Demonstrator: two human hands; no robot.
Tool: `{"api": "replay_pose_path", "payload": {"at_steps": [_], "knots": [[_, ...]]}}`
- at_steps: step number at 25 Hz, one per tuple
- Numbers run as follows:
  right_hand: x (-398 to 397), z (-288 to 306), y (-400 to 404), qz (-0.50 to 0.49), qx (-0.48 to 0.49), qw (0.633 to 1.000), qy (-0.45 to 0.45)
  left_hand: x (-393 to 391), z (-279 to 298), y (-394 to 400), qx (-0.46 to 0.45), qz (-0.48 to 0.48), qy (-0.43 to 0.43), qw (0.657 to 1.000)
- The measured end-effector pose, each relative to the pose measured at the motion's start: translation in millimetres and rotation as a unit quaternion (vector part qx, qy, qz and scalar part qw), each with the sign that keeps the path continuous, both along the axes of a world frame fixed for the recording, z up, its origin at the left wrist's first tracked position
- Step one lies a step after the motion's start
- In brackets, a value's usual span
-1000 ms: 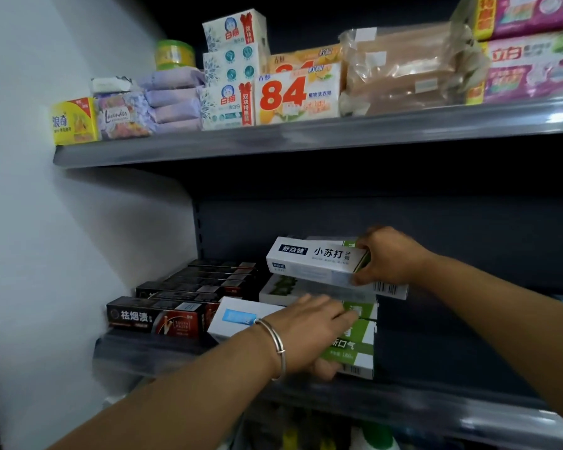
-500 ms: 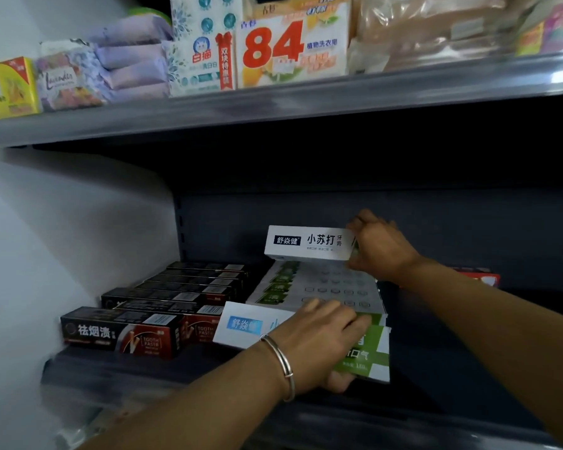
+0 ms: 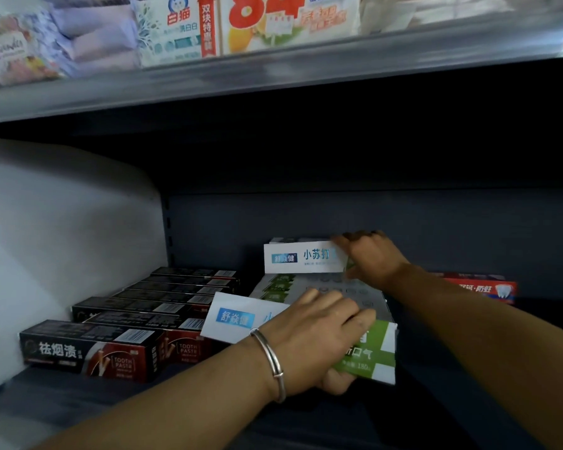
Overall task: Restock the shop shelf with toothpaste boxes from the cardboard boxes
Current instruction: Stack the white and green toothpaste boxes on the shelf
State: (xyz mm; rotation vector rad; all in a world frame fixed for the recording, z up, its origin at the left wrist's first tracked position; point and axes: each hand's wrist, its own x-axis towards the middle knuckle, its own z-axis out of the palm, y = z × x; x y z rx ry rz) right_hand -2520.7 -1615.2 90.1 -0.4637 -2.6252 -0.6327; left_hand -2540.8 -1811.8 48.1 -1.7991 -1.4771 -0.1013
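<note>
On the dark lower shelf (image 3: 78, 404), the left hand (image 3: 309, 345) has its grip closed around the near white-and-green toothpaste box (image 3: 368, 352), fingers over the top and thumb under the near edge. A silver bangle (image 3: 272, 362) circles that wrist. Farther back, the right hand (image 3: 371, 258) grips the right end of a white toothpaste box (image 3: 296, 258) with blue print, held on edge over the flat white-and-green stack (image 3: 325, 287). To the left, black-and-red toothpaste boxes (image 3: 111, 349) lie in rows running from near to far. A red box (image 3: 481, 287) lies at far right. The upper shelf (image 3: 273, 79) carries soap packs (image 3: 176, 27), blurred.
</note>
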Motion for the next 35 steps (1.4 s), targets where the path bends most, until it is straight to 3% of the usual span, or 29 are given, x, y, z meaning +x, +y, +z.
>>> {"api": "replay_pose_path", "payload": {"at_steps": [6, 16, 27, 35], "knots": [[-14, -13, 21, 0.002, 0.001, 1.000, 0.008, -9, 5, 12, 0.002, -0.010, 0.019, 1.000], [-22, -19, 33, 0.066, -0.091, 0.993, 0.023, -23, 14, 28, 0.017, -0.024, 0.038, 0.999], [-40, -24, 49, 0.054, -0.049, 0.996, 0.049, -33, 19, 41, 0.024, -0.020, 0.043, 0.999], [-42, -26, 57, 0.047, -0.084, 0.994, 0.061, -35, 18, 43, 0.039, -0.013, 0.039, 0.998]]}}
